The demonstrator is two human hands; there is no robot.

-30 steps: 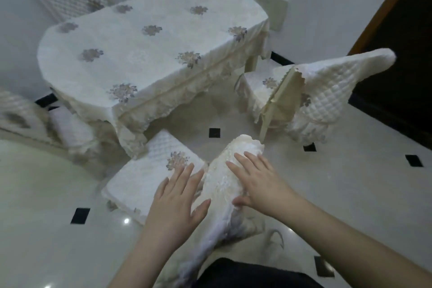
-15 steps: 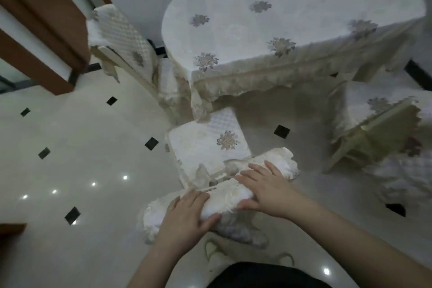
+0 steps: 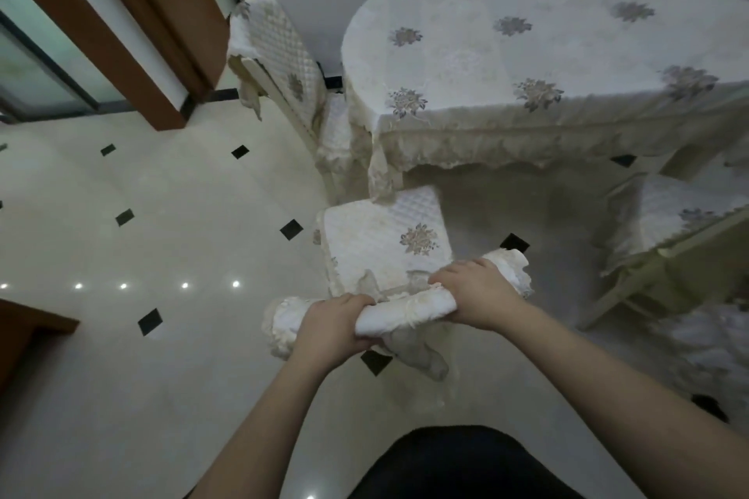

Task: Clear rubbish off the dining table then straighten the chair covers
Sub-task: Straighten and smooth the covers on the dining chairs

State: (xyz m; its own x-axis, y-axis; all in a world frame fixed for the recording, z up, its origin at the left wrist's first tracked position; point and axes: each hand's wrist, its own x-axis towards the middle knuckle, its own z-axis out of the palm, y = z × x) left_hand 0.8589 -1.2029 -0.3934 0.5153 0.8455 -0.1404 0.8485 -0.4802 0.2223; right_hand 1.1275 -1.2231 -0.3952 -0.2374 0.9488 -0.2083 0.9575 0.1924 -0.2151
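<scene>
- Left hand palm-down, fingers curled shut around chair cover atop the backrest.
- Right hand likewise clamped on it, further right.
- Cream, lace-edged, bunched into a roll just behind quilted seat, before dining table.

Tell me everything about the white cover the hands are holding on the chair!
The chair cover is cream-white quilted fabric with a frilly lace edge, draped over the top of the chair's backrest. It looks bunched and rumpled, and a loose flap hangs down below it. The left hand and the right hand both grip it along the top. Just beyond it lies the matching seat cushion with a flower motif.
</scene>
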